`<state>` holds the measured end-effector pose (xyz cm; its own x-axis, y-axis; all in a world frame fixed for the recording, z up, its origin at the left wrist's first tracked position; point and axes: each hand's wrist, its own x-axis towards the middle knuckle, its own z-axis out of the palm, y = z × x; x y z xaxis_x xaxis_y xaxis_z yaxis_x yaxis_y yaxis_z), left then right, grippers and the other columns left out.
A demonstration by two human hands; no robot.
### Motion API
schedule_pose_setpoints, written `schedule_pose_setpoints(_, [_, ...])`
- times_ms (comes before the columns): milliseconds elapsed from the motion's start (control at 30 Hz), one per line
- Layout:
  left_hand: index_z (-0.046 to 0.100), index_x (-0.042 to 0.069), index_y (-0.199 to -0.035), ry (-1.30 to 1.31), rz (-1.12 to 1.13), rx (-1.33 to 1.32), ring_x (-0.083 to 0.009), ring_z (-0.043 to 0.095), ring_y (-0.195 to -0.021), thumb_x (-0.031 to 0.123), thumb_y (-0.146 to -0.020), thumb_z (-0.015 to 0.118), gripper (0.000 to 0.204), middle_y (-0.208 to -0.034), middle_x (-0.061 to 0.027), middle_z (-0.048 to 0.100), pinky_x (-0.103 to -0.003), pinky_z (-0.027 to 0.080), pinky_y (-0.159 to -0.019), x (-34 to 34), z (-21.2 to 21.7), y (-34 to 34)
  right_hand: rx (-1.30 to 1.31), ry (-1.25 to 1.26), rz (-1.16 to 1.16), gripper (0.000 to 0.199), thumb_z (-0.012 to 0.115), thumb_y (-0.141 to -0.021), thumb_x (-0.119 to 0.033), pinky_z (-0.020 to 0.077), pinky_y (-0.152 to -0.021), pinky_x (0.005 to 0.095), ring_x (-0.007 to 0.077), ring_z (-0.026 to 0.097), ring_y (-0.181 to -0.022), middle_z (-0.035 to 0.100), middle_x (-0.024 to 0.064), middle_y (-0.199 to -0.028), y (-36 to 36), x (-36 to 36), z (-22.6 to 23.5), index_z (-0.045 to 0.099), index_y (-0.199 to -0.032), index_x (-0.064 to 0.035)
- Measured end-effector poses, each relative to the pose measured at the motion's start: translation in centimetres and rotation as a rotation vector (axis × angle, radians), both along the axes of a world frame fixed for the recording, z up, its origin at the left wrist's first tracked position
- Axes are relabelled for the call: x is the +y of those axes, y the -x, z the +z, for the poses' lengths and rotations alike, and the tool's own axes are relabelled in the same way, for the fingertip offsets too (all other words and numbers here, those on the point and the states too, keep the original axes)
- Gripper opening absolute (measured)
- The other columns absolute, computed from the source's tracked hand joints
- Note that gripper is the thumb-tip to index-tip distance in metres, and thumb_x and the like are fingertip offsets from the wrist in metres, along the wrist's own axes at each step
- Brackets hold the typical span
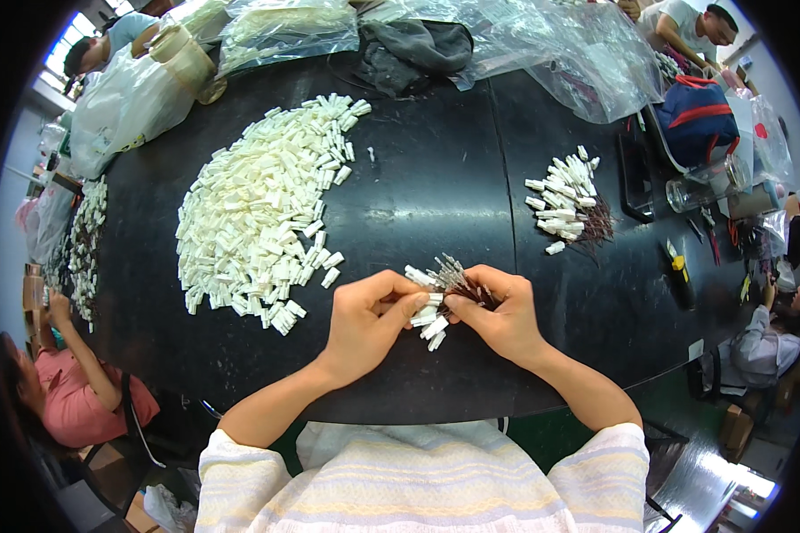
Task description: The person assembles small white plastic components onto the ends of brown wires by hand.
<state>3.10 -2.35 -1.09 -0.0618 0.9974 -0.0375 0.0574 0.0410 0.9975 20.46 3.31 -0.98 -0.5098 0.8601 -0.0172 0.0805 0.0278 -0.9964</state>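
Observation:
My right hand (509, 318) grips a bunch of thin brown wires (456, 281) with metal-tipped ends, near the table's front edge. Several white plastic connector housings (434, 327) sit among the wires and stick out below my right fingertips. Thumb and forefinger of my left hand (364, 320) are pinched on one small white housing at the bunch's left side; the fingertips partly hide it. Whether a wire is inside that housing cannot be made out. A large heap of loose white housings (258, 204) lies ahead and to the left. Right of centre lies a smaller group of housings with brown wires (567, 200).
Clear plastic bags (284, 35) and a dark cloth (415, 53) line the black table's (418, 182) far side. At right are a dark tray (636, 173), a glass jar (707, 184), a blue-red bag (698, 120) and a yellow-black tool (680, 274). Other people sit around.

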Motion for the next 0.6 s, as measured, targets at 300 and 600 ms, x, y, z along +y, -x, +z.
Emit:
schedule_pose_setpoints(300, [0.066,0.001,-0.087,-0.117,0.408,0.611,-0.0051,0.049,-0.057,0.0,-0.08,0.058,0.011,-0.076,-0.0032,0.063,-0.021,0.037,-0.049,1.8,3.0,8.6,-0.241,-0.551,-0.478,0.011,0.058,-0.085,-0.005,0.0416,-0.055,0.0198,0.0066,0.055,-0.06,0.06,0.0034,-0.069,-6.2,6.5,3.4,0.06,-0.09,0.0049])
schedule_pose_setpoints(600, [0.065,0.001,-0.082,-0.209,0.291,0.658,-0.0095,0.048,-0.051,-0.001,-0.077,0.06,0.008,-0.071,-0.0057,0.062,-0.023,0.034,-0.046,1.8,1.8,6.9,-0.34,-0.456,-0.445,0.021,0.055,-0.088,-0.015,0.0385,-0.053,0.0241,0.0069,0.051,-0.058,0.057,0.0054,-0.061,-9.9,9.2,1.8,0.056,-0.078,0.0038])
